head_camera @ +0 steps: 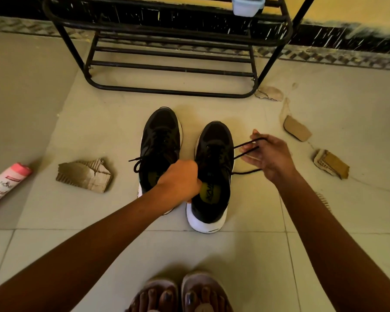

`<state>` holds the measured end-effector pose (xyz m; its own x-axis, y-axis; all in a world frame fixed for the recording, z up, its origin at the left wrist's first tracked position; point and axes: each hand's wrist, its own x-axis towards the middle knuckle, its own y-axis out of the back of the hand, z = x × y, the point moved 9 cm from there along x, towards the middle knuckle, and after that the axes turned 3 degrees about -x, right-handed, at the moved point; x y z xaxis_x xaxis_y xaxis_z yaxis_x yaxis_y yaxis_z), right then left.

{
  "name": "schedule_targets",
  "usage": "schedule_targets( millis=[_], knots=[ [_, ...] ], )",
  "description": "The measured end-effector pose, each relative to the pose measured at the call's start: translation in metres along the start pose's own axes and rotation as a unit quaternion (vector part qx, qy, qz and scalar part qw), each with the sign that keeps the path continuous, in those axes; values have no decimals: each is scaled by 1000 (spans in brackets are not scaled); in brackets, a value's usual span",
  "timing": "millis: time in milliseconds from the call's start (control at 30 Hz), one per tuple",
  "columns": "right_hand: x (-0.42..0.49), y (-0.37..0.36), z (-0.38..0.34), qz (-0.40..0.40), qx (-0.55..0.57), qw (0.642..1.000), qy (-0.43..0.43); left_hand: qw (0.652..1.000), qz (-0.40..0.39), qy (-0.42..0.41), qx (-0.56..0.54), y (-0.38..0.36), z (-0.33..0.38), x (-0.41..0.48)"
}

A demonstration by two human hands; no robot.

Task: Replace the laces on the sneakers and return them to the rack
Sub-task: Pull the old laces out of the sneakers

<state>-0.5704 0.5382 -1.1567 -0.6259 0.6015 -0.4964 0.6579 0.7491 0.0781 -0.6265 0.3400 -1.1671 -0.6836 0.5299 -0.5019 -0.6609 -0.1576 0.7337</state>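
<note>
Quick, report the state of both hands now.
Left hand: curled, gripping the collar of the sneaker.
Right hand: holding the black lace looped over its fingers.

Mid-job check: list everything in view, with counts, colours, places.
rack: 1, black, against wall
container: 1, pale blue, on rack
sneakers: 2, black with white soles, floor before rack
laces: 2, black, one per sneaker
cardboard scraps: at least 4, brown, scattered on floor
can: 1, pink, floor far left
sandals: 2, pale, on person's feet
left hand: 1, grips nearer sneaker at collar
right hand: 1, holds nearer sneaker's lace
</note>
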Motion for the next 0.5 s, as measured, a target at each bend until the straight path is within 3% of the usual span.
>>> schedule_targets(
  millis=[67, 133, 167, 233, 267, 300, 367, 433, 500],
  knots=[
    [-4, -4, 16, -6, 57, 995, -83, 1000, -3, 2, -10, -1, 1, 0],
    [-4, 10, 1, 60, -81, 995, 14, 1000, -7, 3, -15, -2, 2, 0],
    [-6, 20, -18, 114, -205, 966, 107, 1000, -6, 4, -17, -1, 2, 0],
    [-19, 30, -55, 208, -416, 847, 257, 1000, -1, 4, -14, 1, -1, -1],
    [-27, 32, -69, 239, -472, 796, 293, 1000, 2, 3, -13, 1, -2, -1],
    [-30, 36, -77, 253, -500, 769, 309, 1000, 2, 1, -15, 1, -2, -1],
    [-20, 43, -77, 214, -516, 774, 298, 1000, -5, -9, -24, -2, -1, 0],
    [0, 36, -57, 89, -547, 799, 234, 999, -15, -20, -28, -3, 3, 0],
    [4, 21, -28, -43, -577, 799, 164, 999, 2, -33, -25, 4, 7, 0]
  ],
)
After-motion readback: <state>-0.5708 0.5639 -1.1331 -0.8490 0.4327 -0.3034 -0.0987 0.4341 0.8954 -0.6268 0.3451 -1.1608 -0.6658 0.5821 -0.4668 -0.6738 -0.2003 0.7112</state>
